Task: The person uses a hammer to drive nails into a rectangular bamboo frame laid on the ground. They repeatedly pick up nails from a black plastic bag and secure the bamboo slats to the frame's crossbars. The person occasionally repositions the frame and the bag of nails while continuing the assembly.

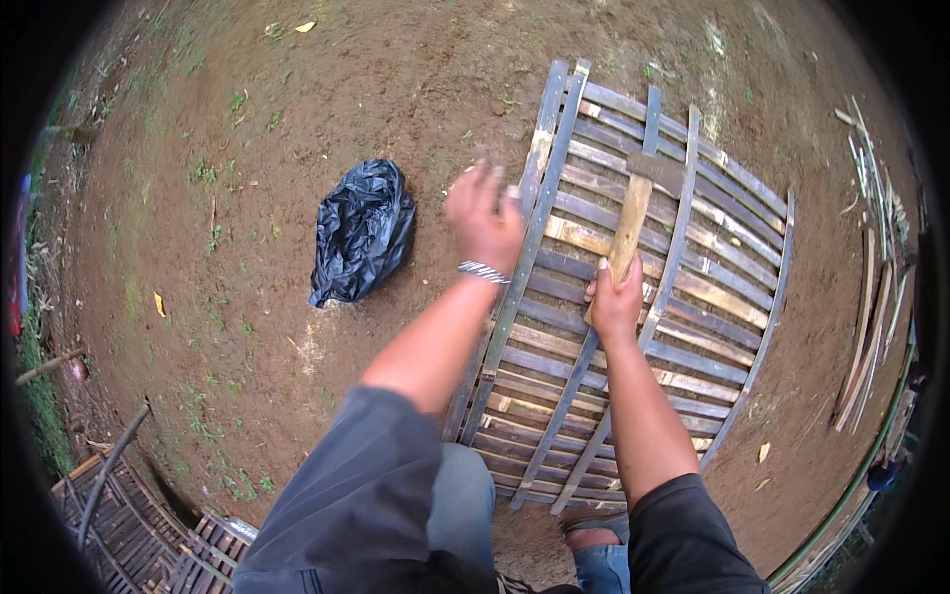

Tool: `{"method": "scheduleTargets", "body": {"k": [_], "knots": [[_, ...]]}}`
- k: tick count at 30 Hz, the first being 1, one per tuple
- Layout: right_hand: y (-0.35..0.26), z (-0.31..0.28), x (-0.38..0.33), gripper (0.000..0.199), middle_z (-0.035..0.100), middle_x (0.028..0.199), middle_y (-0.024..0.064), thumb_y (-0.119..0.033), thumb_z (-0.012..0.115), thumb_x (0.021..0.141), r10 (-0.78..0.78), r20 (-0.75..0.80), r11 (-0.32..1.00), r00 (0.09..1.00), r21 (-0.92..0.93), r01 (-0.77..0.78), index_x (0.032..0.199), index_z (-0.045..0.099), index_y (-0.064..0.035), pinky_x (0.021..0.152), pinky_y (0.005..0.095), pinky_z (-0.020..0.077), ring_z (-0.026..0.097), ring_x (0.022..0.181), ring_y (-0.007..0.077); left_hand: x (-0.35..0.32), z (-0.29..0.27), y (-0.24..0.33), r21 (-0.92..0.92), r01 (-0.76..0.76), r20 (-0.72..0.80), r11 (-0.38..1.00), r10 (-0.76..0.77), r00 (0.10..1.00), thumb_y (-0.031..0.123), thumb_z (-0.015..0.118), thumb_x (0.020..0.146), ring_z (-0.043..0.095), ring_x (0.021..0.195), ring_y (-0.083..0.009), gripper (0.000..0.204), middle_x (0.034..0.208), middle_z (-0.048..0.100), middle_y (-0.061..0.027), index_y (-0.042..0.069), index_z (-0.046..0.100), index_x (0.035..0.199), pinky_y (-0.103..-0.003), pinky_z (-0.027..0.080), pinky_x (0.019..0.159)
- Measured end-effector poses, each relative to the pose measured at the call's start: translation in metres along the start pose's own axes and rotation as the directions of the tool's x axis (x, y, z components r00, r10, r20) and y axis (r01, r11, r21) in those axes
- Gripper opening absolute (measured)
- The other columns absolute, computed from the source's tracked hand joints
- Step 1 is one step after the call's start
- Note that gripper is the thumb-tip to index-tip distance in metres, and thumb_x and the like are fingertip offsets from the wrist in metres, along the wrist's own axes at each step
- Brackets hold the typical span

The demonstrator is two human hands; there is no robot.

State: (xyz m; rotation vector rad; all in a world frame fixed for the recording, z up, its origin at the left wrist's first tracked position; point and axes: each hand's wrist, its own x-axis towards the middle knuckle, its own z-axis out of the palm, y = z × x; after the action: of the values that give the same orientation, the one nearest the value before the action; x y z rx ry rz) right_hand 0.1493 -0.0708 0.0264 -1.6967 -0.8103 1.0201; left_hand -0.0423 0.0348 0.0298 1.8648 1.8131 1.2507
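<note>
1. The right hand (617, 302) has its fingers wrapped closed round the wooden handle of a hammer (630, 223); the dark hammer head points away from the person, over the slats; whether it touches them I cannot tell.
2. The left hand (485, 223) is raised just beside the panel's left edge, with a striped wristband (482, 270) below it; its fingers are blurred, so I cannot tell how far open they are or whether they hold anything small.
3. The slatted panel (670, 259) lies on the bare brown ground (247, 346), in front of the person and to the right; long rails cross its many slats.
4. The right forearm (648, 416) hides part of the slats and rails; a sandalled foot (594, 538) is near the panel's lower end.
5. Left of the panel, well apart, sits a crumpled black plastic bag (363, 233); loose wood strips (868, 297) lie along the far right; bamboo racks (114, 520) stand at lower left.
6. A whitish item (242, 528) beside the racks seems to bear dark marks; they are too small to read.
</note>
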Motion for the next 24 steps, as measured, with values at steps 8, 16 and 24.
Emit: {"method": "scheduleTargets", "body": {"k": [8,16,24], "knots": [[-0.001,0.001,-0.001,0.056,0.061,0.078,0.0054,-0.012,0.060,0.099,-0.006,-0.043,0.999,0.999,0.047,0.008,0.149,0.036,0.0005,0.050,0.0272,0.0493,0.058,0.056,0.0113,0.046,-0.169,-0.139,0.502,0.322,0.337,0.803,-0.525,0.782,0.021,0.073,0.085,0.073,0.090,-0.0347,0.018,0.093,0.074,-0.0201,0.006,0.077,0.095,-0.041,0.056,0.083],[0.009,-0.002,0.001,0.057,0.068,0.079,0.0123,-0.016,0.063,0.096,-0.007,-0.113,0.994,0.994,-0.107,-0.005,0.147,0.042,-0.0005,0.058,0.0345,0.0542,0.068,0.062,0.0184,0.021,-0.156,-0.108,0.649,0.139,0.326,0.748,-0.438,0.838,0.018,0.072,0.083,0.072,0.093,-0.0367,0.022,0.097,0.074,-0.0185,0.009,0.077,0.103,-0.043,0.056,0.086],[0.021,0.000,0.006,0.057,0.063,0.084,0.0062,-0.015,0.063,0.099,-0.129,-0.093,0.974,0.987,-0.198,0.109,0.149,0.039,-0.0035,0.052,0.0285,0.0537,0.061,0.059,0.0120,0.015,-0.170,-0.132,0.563,-0.041,0.311,0.825,-0.166,0.936,0.009,0.065,0.090,0.071,0.087,-0.0378,0.017,0.097,0.074,-0.0200,0.002,0.072,0.105,-0.044,0.056,0.082]]}}
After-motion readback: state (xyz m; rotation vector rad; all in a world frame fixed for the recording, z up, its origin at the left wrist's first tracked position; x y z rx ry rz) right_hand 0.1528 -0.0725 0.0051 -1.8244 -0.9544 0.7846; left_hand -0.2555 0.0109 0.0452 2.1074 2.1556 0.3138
